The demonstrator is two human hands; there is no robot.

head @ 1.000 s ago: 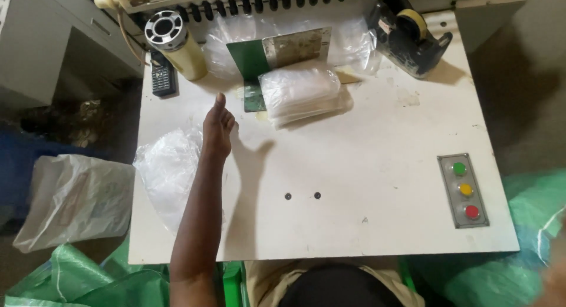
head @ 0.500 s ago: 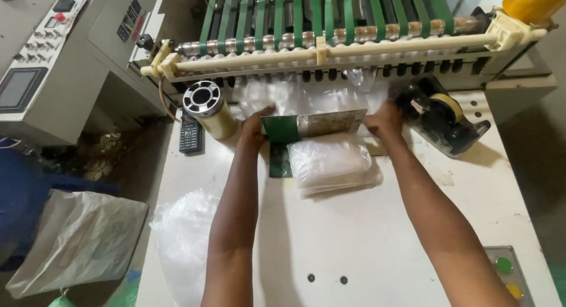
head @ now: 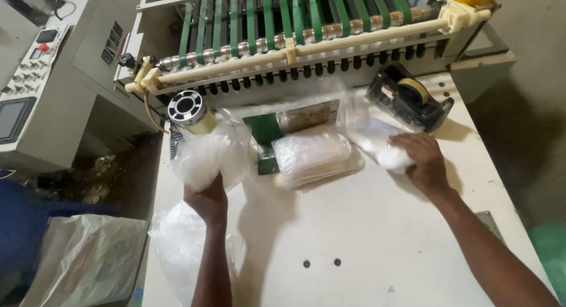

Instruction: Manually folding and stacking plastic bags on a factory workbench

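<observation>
From above, the left hand (head: 206, 198) has its fingers closed around a bunch of clear plastic film (head: 206, 157), lifted over the white worktop (head: 365, 224). The right hand (head: 421, 162) clutches another wad of film (head: 386, 157) near the tape dispenser (head: 410, 101). Between them lies a stack of clear bags (head: 312, 157).

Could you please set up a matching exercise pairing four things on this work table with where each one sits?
Things:
1. tape dispenser
2. stack of clear bags
3. metal-ended roll
4. crumpled plastic

Places:
A. middle of the table, before the green plate
B. far right corner
C. in the left hand
D. far left, by the machine

Pairs: 1-B, 2-A, 3-D, 4-C
</observation>
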